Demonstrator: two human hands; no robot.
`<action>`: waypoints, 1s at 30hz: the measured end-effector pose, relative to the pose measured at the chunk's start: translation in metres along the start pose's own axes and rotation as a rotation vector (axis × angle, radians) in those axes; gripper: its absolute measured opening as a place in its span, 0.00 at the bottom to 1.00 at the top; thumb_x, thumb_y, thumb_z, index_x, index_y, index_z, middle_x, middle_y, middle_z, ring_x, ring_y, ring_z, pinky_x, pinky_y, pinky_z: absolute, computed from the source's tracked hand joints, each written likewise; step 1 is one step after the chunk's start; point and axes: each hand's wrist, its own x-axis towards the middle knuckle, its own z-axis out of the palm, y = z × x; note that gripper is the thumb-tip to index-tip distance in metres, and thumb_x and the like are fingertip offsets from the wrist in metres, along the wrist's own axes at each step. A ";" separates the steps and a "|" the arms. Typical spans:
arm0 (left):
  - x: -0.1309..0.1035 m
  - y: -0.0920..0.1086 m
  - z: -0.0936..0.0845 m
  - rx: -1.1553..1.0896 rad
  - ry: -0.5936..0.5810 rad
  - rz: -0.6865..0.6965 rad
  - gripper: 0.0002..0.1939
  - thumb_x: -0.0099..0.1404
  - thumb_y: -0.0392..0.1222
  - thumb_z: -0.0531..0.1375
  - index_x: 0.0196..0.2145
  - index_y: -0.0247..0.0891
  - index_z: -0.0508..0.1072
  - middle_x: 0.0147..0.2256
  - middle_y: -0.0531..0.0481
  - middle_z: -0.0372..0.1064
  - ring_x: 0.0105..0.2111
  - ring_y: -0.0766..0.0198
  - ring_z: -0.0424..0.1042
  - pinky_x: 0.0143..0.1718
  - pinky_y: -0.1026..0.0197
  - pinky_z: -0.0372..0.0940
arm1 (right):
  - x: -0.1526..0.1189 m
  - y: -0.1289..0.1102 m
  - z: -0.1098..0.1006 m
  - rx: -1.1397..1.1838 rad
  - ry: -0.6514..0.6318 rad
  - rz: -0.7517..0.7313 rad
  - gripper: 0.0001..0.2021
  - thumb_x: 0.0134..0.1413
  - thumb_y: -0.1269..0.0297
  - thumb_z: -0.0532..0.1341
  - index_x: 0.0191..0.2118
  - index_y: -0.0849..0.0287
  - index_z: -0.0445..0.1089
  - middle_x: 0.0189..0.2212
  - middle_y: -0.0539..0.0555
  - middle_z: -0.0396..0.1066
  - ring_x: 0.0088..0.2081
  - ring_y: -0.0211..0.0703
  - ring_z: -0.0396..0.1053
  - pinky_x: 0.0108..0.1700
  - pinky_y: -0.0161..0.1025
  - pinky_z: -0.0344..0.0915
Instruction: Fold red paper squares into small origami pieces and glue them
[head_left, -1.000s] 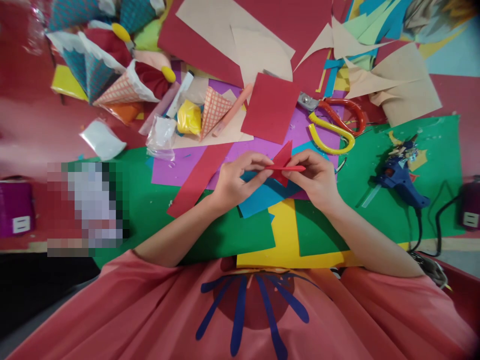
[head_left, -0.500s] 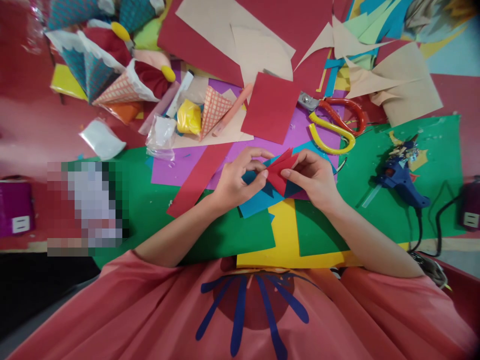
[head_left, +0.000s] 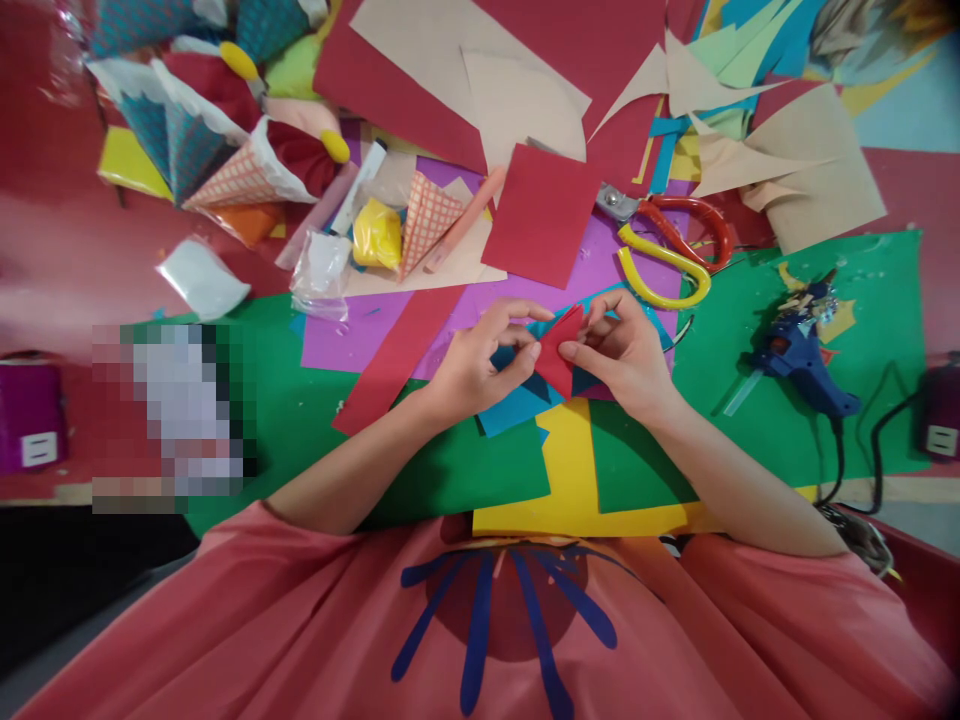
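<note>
shaping a folded red piece by hand. the folded red piece (head_left: 556,360) is held between the two hands, above a blue sheet (head_left: 517,407) — whether its lower point touches that sheet cannot be told. the right hand (head_left: 634,350) grips it, thumb laid on the near face, fingers curled at the far side by the right edge. the left hand (head_left: 472,365) is half curled: its thumb tip meets the left edge and its index finger arches near the upper edge, but whether the fingers behind pinch the layers cannot be told. the piece thus lies just right of the left fingertips and directly under the right thumb, its upper corner tilted toward the right hand.

the step in hand appears to be folding, or lining up, the layers; the next move seems to call for a steady right-hand hold and even pressure along the fold, lest the layers slip apart. beyond the hands lie a red square (head_left: 541,215) and scissors (head_left: 664,245); a glue gun (head_left: 799,355) rests well apart, to the right — both tools untouched.
</note>
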 end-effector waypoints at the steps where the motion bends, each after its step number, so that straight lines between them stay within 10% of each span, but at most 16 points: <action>1: 0.000 -0.001 0.000 -0.017 -0.017 0.007 0.13 0.64 0.34 0.57 0.47 0.38 0.65 0.35 0.54 0.73 0.24 0.75 0.72 0.25 0.72 0.64 | 0.000 0.000 0.000 0.002 -0.014 0.004 0.22 0.42 0.57 0.72 0.32 0.54 0.56 0.23 0.41 0.62 0.24 0.29 0.62 0.28 0.31 0.62; 15: 0.001 -0.002 0.003 -0.020 -0.068 0.123 0.07 0.68 0.37 0.55 0.44 0.39 0.69 0.37 0.50 0.72 0.27 0.73 0.72 0.29 0.69 0.68 | -0.002 -0.003 0.001 -0.072 -0.048 0.001 0.20 0.51 0.56 0.66 0.45 0.50 0.57 0.23 0.42 0.63 0.25 0.33 0.66 0.28 0.35 0.64; 30: 0.001 -0.006 0.004 -0.112 0.026 -0.052 0.10 0.64 0.40 0.60 0.43 0.39 0.64 0.38 0.51 0.72 0.34 0.70 0.77 0.34 0.69 0.70 | 0.001 0.001 -0.001 -0.081 -0.045 -0.055 0.27 0.46 0.53 0.69 0.49 0.49 0.57 0.26 0.43 0.65 0.28 0.35 0.67 0.33 0.36 0.67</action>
